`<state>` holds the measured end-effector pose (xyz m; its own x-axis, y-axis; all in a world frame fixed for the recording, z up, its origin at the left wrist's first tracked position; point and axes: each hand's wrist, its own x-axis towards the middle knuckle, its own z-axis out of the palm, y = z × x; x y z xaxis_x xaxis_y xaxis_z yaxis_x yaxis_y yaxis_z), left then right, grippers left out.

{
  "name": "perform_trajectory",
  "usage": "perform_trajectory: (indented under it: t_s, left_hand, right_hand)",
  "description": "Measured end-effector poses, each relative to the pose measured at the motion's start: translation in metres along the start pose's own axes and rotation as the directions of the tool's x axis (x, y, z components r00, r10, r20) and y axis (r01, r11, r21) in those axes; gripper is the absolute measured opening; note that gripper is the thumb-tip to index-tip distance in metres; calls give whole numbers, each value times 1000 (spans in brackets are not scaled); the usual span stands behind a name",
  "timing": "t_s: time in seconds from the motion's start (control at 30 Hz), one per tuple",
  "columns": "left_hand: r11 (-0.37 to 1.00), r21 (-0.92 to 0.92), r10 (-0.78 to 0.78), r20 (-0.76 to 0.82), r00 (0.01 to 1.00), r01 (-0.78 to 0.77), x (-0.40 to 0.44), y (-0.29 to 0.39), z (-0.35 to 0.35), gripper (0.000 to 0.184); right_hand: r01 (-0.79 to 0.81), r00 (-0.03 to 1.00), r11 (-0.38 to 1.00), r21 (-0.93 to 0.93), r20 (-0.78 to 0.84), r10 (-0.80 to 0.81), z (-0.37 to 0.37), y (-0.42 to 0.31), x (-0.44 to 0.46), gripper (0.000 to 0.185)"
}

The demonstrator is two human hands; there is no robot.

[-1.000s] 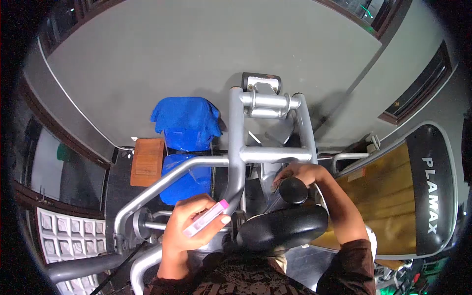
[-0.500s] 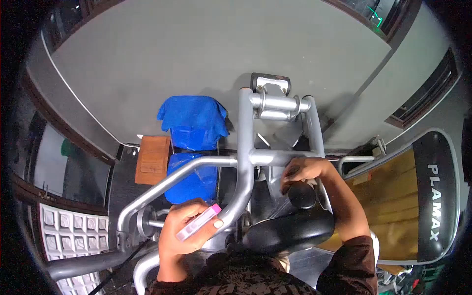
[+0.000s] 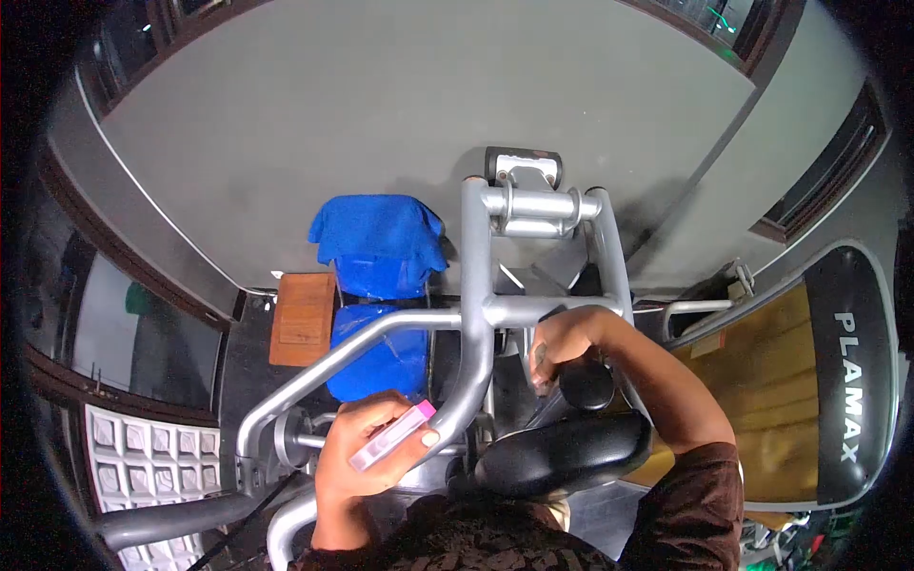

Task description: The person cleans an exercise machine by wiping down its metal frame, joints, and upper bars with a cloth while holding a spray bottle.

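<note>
A slim, see-through box-shaped container with a pink end is held in my left hand, the thumb along one side and the fingers curled around it. This hand is beside the curved silver tube of a gym machine. My right hand is at the machine's cross tube, next to a black rounded pad. Its fingers point down and are curled together. A small greyish bit shows at the fingers, but its kind is unclear. Below lies a larger black padded cushion, close to my body.
A blue chair with a blue towel over its back stands by the wall. Left of it is a brown wooden box. At right rises a panel marked PLAMAX. White moulded panels are at lower left.
My right hand has shifted slightly left and turned its fingers further down beside the pad, its elbow swinging outward. The left hand keeps its hold on the container.
</note>
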<state>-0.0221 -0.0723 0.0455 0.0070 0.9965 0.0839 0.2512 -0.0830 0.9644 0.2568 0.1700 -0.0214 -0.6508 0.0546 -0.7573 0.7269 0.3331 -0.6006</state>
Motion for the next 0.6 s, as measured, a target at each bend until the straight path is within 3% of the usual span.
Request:
perform_trajectory:
  t_s: [0.13, 0.17, 0.27, 0.37, 0.47, 0.53, 0.6]
  left_hand:
    - [1000, 6, -20, -20, 1000, 20, -6, -5, -4, 21]
    - [1000, 12, -19, -22, 1000, 20, -6, -6, -4, 21]
    - [999, 8, 54, -25, 998, -54, -4, -10, -2, 19]
    - [998, -2, 58, -13, 998, -58, -4, -8, 1, 19]
    - [998, -30, 53, -10, 999, -53, -4, -4, 4, 19]
    - [995, -53, 79, -9, 997, -79, -3, -4, 6, 18]
    - [992, -64, 106, 1, 994, -106, -1, -4, 9, 17]
  right_hand:
    - [-111, 988, 988, -110, -116, 98, -14, -35, -47, 23]
    - [-62, 977, 992, -112, -208, 38, -9, -37, -55, 23]
    - [-122, 961, 979, -164, -265, 75, -5, -55, -71, 23]
    - [-44, 948, 997, -67, -317, 21, -3, -73, -95, 23]
    - [70, 856, 995, -67, -508, -94, 13, -79, -120, 29]
    - [126, 824, 985, -114, -540, -168, 32, -65, -120, 33]
    - [31, 804, 999, -16, -593, -34, 52, -65, -117, 34]
